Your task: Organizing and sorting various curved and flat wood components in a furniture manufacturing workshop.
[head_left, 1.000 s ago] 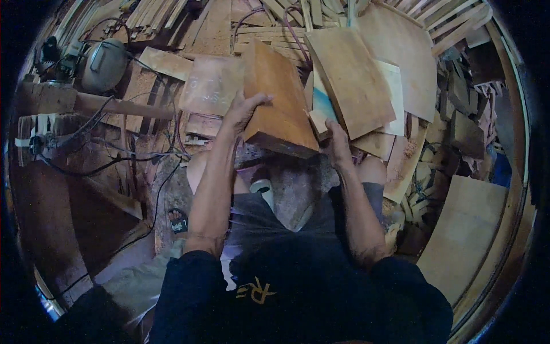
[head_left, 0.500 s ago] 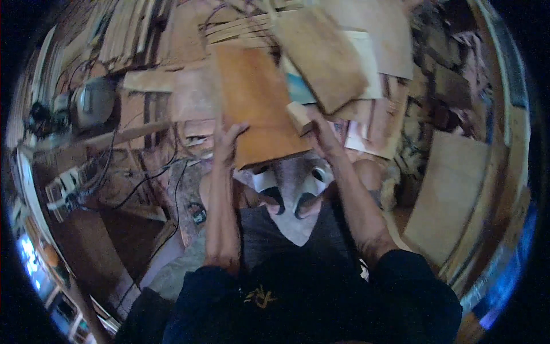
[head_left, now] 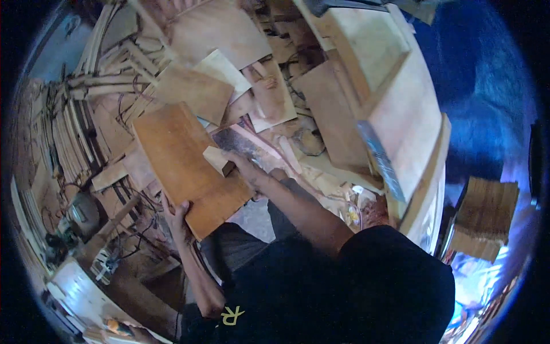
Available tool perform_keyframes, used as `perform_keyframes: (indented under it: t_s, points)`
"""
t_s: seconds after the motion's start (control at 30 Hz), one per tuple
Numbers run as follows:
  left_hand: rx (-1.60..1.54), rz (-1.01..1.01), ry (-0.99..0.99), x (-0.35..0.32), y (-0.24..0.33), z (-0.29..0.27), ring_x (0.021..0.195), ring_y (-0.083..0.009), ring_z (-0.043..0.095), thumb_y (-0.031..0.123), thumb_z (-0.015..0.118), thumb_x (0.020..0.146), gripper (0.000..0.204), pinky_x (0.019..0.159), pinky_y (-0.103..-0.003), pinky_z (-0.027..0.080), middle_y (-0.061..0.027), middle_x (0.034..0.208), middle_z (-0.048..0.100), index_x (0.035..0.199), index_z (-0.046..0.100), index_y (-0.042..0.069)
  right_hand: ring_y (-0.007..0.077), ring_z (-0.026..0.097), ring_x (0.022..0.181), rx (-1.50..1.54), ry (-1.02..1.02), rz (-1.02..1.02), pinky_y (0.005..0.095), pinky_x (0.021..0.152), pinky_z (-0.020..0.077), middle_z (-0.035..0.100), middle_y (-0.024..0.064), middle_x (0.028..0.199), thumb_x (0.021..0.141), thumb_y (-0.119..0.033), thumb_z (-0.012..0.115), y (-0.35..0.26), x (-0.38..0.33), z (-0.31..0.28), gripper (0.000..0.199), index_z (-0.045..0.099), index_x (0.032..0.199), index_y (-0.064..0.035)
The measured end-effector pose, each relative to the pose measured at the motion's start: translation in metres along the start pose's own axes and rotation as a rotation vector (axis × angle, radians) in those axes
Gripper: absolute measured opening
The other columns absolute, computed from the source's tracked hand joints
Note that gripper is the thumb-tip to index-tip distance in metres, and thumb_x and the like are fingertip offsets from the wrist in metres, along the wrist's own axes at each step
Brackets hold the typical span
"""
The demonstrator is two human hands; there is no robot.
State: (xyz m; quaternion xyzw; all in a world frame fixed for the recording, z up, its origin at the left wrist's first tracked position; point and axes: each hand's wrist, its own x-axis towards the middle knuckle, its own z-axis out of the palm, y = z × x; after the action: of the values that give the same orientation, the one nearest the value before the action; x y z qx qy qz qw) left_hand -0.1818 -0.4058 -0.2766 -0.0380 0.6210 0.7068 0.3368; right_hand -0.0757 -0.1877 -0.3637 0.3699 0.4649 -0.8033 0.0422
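Note:
An orange-brown wooden board (head_left: 177, 155) lies at a slant before me, above my lap. My left hand (head_left: 175, 217) grips its left edge near the close corner, with the thumb on the top face. A small pale wood block (head_left: 217, 159) is in my right hand (head_left: 245, 171), held over the board's right side. Whether the block touches the board's face cannot be told. My right fingers are partly hidden behind the block.
Loose brown boards (head_left: 195, 92) and a pale panel (head_left: 223, 71) lie beyond. Long wood strips (head_left: 71, 140) are piled at left, near a grey rounded machine (head_left: 84, 212) and cables. A wooden cabinet-like frame (head_left: 401, 126) stands right, with a brown stack (head_left: 486, 215) beyond it.
My view has swung to the right, bringing the wooden frame and blue sheeting into sight. Both hands keep their hold on the board and the block, which now sits further over the board.

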Motion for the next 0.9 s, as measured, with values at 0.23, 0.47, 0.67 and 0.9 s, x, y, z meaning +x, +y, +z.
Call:
perform_keyframes:
  t_s: [0.23,0.47,0.67,0.9]
  points:
    - [0.134,-0.008,-0.171,-0.043,0.092,0.057,0.123,-0.0277,0.053,0.026,0.077,0.07,0.095,0.102,-0.036,0.043,-0.0156,0.138,0.05,0.15,0.032,0.0,0.0172,0.053,0.099,0.097,0.151,-0.194,0.0324,0.089,0.0414,0.06,0.0062,0.103,0.095,-0.048,0.054,-0.058,-0.102,0.004,0.047,0.064,0.109,-0.0043]
    - [0.23,-0.019,-0.359,-0.061,0.164,0.124,0.128,-0.0286,0.05,0.03,0.076,0.066,0.1,0.106,-0.038,0.041,-0.0171,0.14,0.048,0.151,0.031,0.0,0.0135,0.051,0.106,0.136,0.276,-0.334,0.0299,0.096,0.0387,0.058,0.0039,0.11,0.097,-0.04,0.056,-0.142,-0.217,0.008,0.043,0.061,0.116,-0.002]
    - [0.25,-0.086,-0.653,-0.03,0.162,0.148,0.126,-0.0303,0.052,0.031,0.078,0.062,0.101,0.108,-0.039,0.04,-0.0175,0.14,0.049,0.147,0.035,-0.004,0.0171,0.051,0.113,0.276,0.534,-0.509,0.0309,0.1,0.0397,0.058,0.0078,0.119,0.096,-0.03,0.061,-0.164,-0.302,0.014,0.044,0.055,0.127,0.0009]
    - [0.231,-0.6,-1.14,-0.022,0.148,0.209,0.118,-0.0311,0.06,0.019,0.071,0.079,0.07,0.1,-0.041,0.051,-0.0182,0.13,0.058,0.14,0.043,0.0,0.0155,0.053,0.114,0.559,0.819,-0.604,0.0303,0.1,0.0406,0.059,0.0064,0.121,0.095,-0.025,0.062,-0.143,-0.37,0.022,0.042,0.055,0.129,-0.0006]
